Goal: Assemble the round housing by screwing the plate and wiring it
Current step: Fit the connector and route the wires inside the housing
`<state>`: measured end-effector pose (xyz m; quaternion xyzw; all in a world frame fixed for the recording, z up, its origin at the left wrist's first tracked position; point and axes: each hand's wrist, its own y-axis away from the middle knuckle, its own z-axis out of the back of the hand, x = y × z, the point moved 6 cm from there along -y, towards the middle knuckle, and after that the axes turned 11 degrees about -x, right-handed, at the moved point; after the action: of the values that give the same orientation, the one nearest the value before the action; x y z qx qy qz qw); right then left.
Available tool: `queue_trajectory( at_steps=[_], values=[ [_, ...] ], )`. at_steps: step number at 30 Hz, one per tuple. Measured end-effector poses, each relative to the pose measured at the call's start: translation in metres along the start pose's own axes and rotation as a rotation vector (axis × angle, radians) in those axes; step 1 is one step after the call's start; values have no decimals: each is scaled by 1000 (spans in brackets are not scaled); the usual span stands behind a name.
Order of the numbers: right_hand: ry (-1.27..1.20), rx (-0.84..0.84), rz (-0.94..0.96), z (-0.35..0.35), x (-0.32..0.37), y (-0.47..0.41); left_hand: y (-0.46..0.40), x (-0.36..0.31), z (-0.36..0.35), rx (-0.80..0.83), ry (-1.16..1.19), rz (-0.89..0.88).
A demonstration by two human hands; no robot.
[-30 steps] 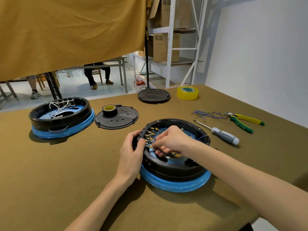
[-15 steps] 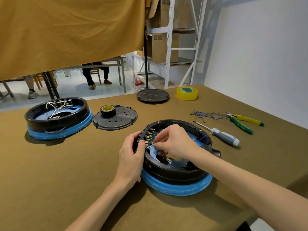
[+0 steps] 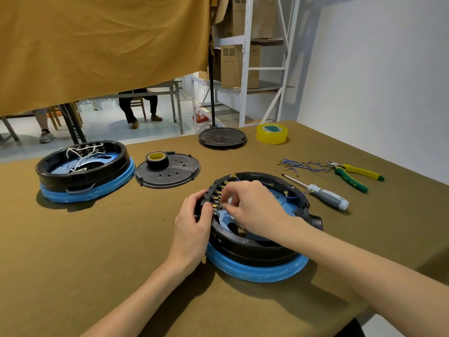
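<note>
Wiring step, housing [image 3: 255,242] at lower centre of frame.

L hand [image 3: 194,229] grips the rim by the terminal strip [image 3: 217,199], I'd say to keep it from turning. R hand [image 3: 257,210] reaches inside, fingertips curled at the terminals, prob pinching a wire end; can't tell for sure. Screwdriver [image 3: 323,194] lies just right, near spare wires [image 3: 302,164].
</note>
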<state>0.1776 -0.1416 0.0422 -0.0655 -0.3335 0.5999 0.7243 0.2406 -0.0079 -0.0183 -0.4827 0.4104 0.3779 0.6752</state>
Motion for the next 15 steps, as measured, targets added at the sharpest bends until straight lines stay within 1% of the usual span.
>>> queue_trajectory(
  at_steps=[3,8,11,13,15],
  values=[
    [82,-102,80,13,0,-4,-4,0,4,-4,-5,-7],
    [218,-67,316,18,6,-4,-7,-2,1,-19,-34,-12],
    [225,-150,418,23,15,0,-6,0,1,-15,-39,-16],
    [217,-208,448,27,19,1,-5,1,2,-7,-38,-15],
    [201,-222,439,29,17,2,-5,2,2,1,-29,-10]
  ],
)
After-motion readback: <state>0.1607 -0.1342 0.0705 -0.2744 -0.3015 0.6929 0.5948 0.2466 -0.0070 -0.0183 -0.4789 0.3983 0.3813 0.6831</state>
